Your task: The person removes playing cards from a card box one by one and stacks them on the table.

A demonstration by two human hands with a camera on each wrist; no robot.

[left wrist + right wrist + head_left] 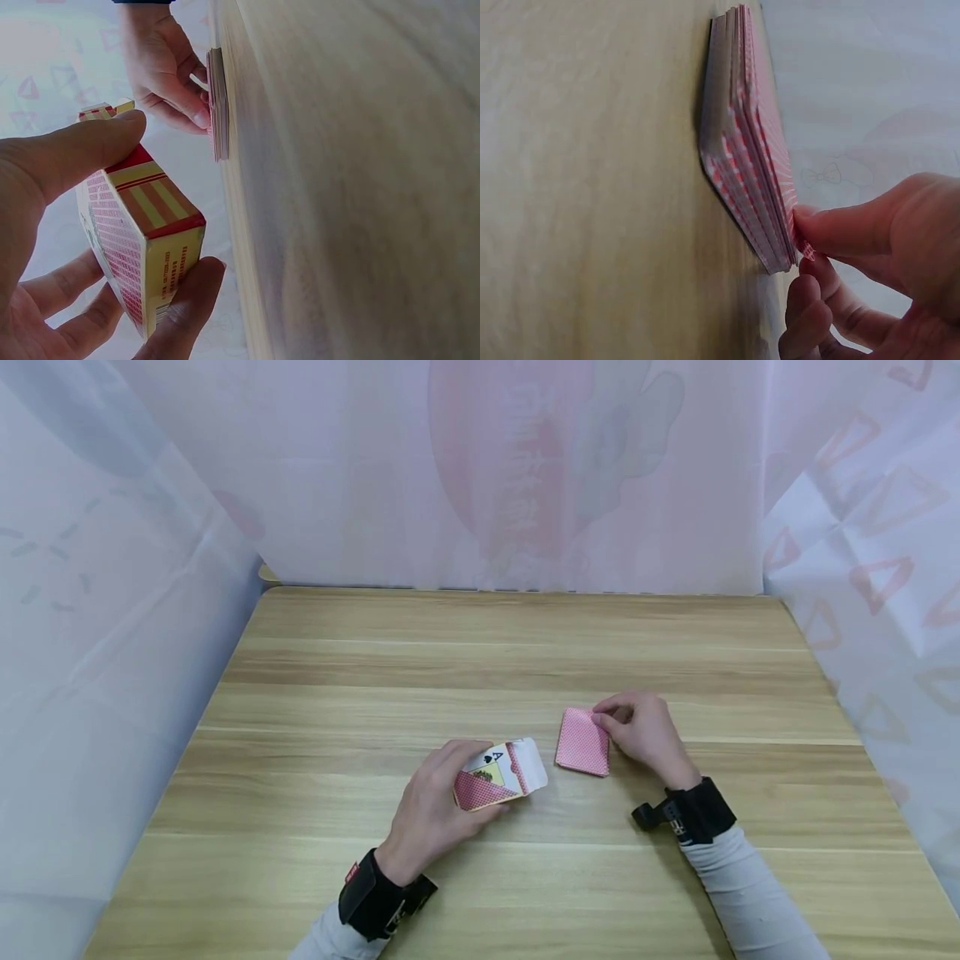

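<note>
The left hand (435, 810) is gripping a red and yellow cardboard playing-card box (498, 775) between thumb and fingers, lifted a little above the light wooden table (480, 652), with its white flap open toward the right. Just beside it, to the right, a stack of red-backed playing cards (583, 742) is lying flat on the table. The right hand (645, 733) is pinching the top card's near right corner with its fingertips (814, 225).

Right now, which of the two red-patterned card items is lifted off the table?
The card box, gripped in the left hand with its flap open. The loose deck lies flat on the table, its corner touched by the right hand.
</note>
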